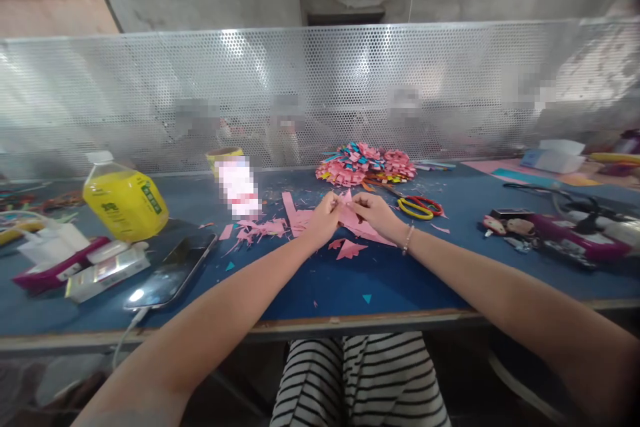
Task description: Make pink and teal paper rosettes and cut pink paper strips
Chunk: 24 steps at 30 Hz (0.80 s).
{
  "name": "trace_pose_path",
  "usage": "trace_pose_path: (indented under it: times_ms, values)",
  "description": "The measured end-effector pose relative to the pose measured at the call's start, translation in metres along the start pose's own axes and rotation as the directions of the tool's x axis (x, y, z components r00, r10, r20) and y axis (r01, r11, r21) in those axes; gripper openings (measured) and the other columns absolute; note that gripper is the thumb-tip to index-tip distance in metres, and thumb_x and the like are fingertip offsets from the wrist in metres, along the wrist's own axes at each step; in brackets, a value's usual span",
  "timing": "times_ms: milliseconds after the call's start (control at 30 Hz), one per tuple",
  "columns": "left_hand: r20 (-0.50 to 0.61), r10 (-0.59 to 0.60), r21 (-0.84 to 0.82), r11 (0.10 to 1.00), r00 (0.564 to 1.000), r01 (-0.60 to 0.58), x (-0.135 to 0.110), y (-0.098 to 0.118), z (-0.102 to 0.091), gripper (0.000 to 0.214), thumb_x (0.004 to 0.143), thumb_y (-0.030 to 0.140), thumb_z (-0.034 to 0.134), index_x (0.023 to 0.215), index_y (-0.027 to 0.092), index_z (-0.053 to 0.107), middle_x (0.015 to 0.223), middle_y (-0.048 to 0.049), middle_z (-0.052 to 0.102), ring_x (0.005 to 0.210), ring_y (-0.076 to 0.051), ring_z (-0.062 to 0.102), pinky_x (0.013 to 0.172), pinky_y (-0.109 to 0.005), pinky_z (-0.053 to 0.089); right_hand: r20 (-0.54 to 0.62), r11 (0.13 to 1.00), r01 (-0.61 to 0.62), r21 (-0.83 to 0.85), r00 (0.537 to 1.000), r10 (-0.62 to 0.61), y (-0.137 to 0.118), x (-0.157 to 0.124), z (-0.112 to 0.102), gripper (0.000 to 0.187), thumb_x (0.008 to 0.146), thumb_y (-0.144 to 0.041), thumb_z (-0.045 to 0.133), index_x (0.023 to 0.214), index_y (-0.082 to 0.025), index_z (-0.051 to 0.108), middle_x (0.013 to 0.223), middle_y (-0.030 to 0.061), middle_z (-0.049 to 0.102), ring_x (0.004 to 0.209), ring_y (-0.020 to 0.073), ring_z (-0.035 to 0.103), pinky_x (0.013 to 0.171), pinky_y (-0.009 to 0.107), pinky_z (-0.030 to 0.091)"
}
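Over the blue tabletop, my left hand (326,217) and my right hand (373,211) come close together, both closed on one small piece of pink paper (347,213). The paper looks folded, with a pointed tip rising between the fingers. Beneath and beside the hands lie pink paper sheets (373,233). Closer to me is a pink cut-out with pointed edges (351,249). Left of my left hand are pink strips and scraps (260,232). Scissors with yellow and red handles (420,207) rest beyond my right wrist.
Behind the hands sits a pile of pink and blue paper pieces (363,165). A yellow bottle (125,200), a charging phone (173,272) and a small box (107,271) stand or lie at left. At right are a purple object (580,237) and tissues (553,157). A perforated metal screen (320,80) borders the table.
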<state>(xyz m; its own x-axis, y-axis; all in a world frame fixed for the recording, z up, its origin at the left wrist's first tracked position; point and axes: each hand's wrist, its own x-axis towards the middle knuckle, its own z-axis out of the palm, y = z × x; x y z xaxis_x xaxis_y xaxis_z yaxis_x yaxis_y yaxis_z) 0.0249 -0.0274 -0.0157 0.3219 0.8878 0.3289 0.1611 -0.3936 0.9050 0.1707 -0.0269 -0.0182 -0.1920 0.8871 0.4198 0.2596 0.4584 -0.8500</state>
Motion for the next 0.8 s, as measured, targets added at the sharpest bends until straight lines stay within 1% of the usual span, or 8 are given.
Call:
trace_pose_path:
  times_ms: [100,200,267,333,433,500,633,800]
  values:
    - [-0.030,0.012,0.052,0.999,0.999,-0.010,-0.003,-0.002,0.002,0.010,0.084,0.024,0.039,0.075,0.021,0.036,0.055,0.0064,0.037,0.046,-0.009,0.038,0.048,-0.022,0.034,0.008,0.997,-0.010,-0.075,1.000,0.011,-0.003,-0.002,0.000,0.021,0.076,-0.034,0.050,0.063,-0.018,0.047,0.050,-0.0052,0.045,0.046,0.0083,0.042,0.049,0.023,0.033]
    - [-0.100,0.128,0.244,0.965,0.987,-0.100,-0.008,-0.003,0.004,0.009,0.083,0.019,0.037,0.074,0.020,0.038,0.058,0.0052,0.038,0.051,-0.010,0.039,0.054,-0.023,0.033,0.025,0.972,0.059,-0.228,0.998,-0.054,-0.009,-0.006,-0.005,0.024,0.079,-0.031,0.047,0.059,-0.019,0.043,0.050,-0.0042,0.045,0.049,0.0089,0.043,0.052,0.023,0.035]
    - [-0.047,0.211,0.343,0.921,0.976,-0.182,-0.012,-0.001,0.005,0.010,0.085,0.021,0.035,0.077,0.019,0.040,0.058,0.0042,0.040,0.053,-0.011,0.041,0.054,-0.024,0.032,0.047,0.928,0.140,-0.344,0.990,-0.132,-0.014,-0.009,-0.010,0.023,0.080,-0.028,0.047,0.059,-0.019,0.043,0.051,-0.0033,0.046,0.049,0.0095,0.043,0.051,0.023,0.035]
    - [0.035,0.243,0.418,0.878,0.969,-0.235,-0.016,0.002,0.004,0.012,0.087,0.025,0.034,0.080,0.019,0.042,0.059,0.0030,0.043,0.053,-0.012,0.043,0.052,-0.025,0.030,0.086,0.881,0.244,-0.405,0.970,-0.230,-0.017,-0.011,-0.015,0.020,0.081,-0.027,0.045,0.064,-0.019,0.047,0.055,-0.0011,0.051,0.051,0.0105,0.046,0.052,0.023,0.036]
    - [0.111,0.289,0.448,0.839,0.951,-0.308,-0.021,0.007,0.003,0.017,0.088,0.026,0.030,0.082,0.019,0.044,0.062,0.0006,0.047,0.052,-0.012,0.045,0.052,-0.025,0.030,0.098,0.859,0.365,-0.360,0.930,-0.354,-0.017,-0.014,-0.017,0.021,0.086,-0.028,0.038,0.077,-0.019,0.055,0.070,0.0044,0.061,0.065,0.0133,0.056,0.061,0.024,0.042]
    - [0.149,0.285,0.429,0.844,0.947,-0.322,-0.023,0.009,0.004,0.017,0.088,0.026,0.030,0.085,0.019,0.045,0.063,0.0004,0.049,0.051,-0.012,0.045,0.050,-0.025,0.029,0.045,0.885,0.335,-0.322,0.940,-0.340,-0.014,-0.014,-0.015,0.023,0.086,-0.029,0.038,0.075,-0.019,0.055,0.067,0.0040,0.061,0.062,0.0127,0.056,0.058,0.023,0.043]
    - [0.126,0.224,0.377,0.891,0.966,-0.255,-0.020,0.010,0.006,0.018,0.089,0.026,0.030,0.082,0.019,0.046,0.059,0.0024,0.046,0.049,-0.010,0.042,0.049,-0.023,0.027,-0.012,0.975,0.147,-0.168,0.988,-0.151,-0.008,-0.015,-0.012,0.026,0.085,-0.033,0.043,0.068,-0.018,0.056,0.055,0.0000,0.053,0.045,0.0092,0.049,0.045,0.021,0.039]
    - [0.132,0.218,0.297,0.922,0.967,-0.249,-0.016,0.008,0.007,0.014,0.087,0.024,0.033,0.082,0.018,0.044,0.060,0.0034,0.044,0.051,-0.009,0.040,0.050,-0.023,0.028,-0.042,0.992,0.036,-0.125,0.998,-0.042,-0.007,-0.018,-0.013,0.026,0.083,-0.034,0.045,0.068,-0.018,0.059,0.057,0.0003,0.055,0.046,0.0087,0.048,0.045,0.020,0.039]
